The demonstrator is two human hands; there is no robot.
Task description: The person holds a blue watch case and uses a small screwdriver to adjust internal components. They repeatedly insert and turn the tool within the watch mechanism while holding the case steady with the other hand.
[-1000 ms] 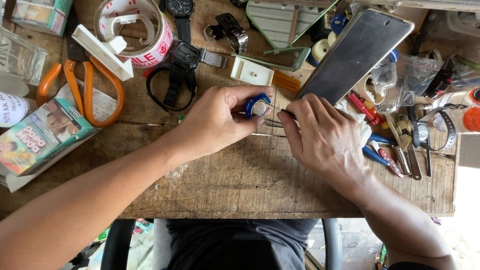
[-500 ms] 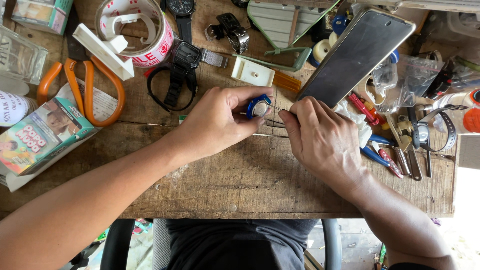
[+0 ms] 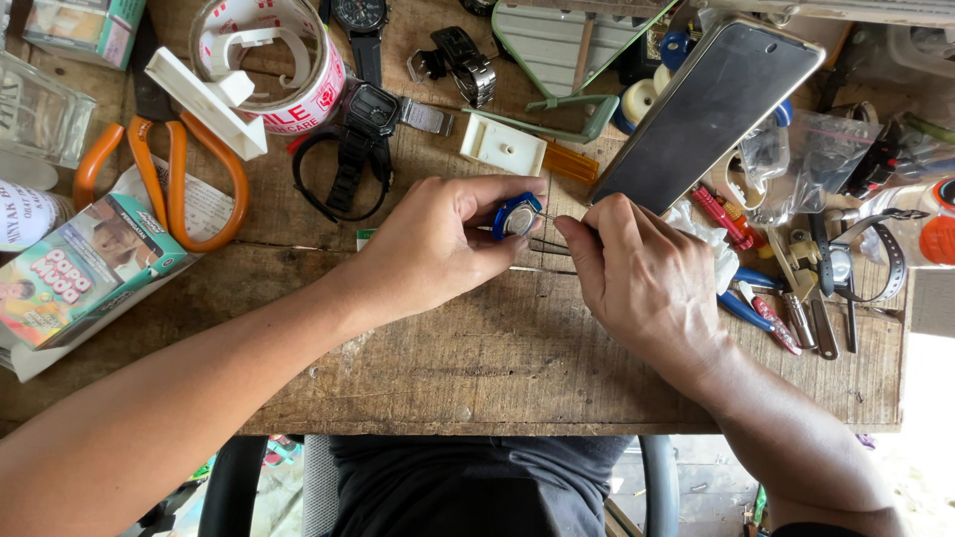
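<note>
Hands meet at mid-bench: the left hand [image 3: 438,244] pinches a small blue watch case [image 3: 516,216] between thumb and fingers, just above the wood. The right hand [image 3: 642,273] is closed on a thin tool [image 3: 546,215], its tip touching the case. A phone [image 3: 708,107] leans just beyond; orange scissors [image 3: 174,169] lie well left.

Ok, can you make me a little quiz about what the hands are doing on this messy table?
1. True or false: the left hand holds a small round blue watch case.
2. What does the right hand pinch? A) the orange scissors B) a thin metal tool C) the tape roll
3. Fill in: the dark phone lies just beyond the ____ hand.

Key:
1. True.
2. B: the thin metal tool has its tip at the watch case, while the orange scissors and tape roll lie untouched.
3. Right.
</note>
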